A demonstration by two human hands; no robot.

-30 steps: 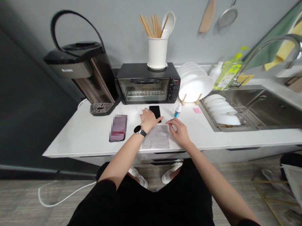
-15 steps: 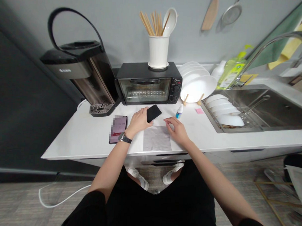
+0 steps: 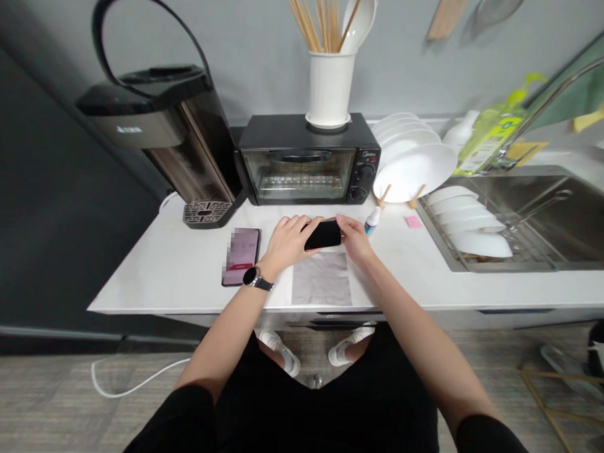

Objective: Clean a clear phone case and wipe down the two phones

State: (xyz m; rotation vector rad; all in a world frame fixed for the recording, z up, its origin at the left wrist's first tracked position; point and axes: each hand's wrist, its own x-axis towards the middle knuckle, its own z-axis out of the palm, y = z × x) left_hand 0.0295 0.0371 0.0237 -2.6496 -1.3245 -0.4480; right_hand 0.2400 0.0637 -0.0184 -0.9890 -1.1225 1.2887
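A black smartphone lies sideways between my hands, its dark face turned up. My left hand, with a watch on the wrist, grips its left end. At the other end, the fingers of my right hand pinch the phone's edge. Just below on the counter is a flat grey cloth. A small white and blue bottle stands right beside my right hand. Left of my left wrist lies a second phone with its screen lit and partly blurred out.
Behind my hands stand a black toaster oven with a white utensil cup on top, and a tall water dispenser to the left. Plates in a rack, a pink sticky note and the sink are at right.
My right hand has come over to the phone and taken hold of its right end. The phone has turned from slanted to nearly level. The view has shifted slightly.
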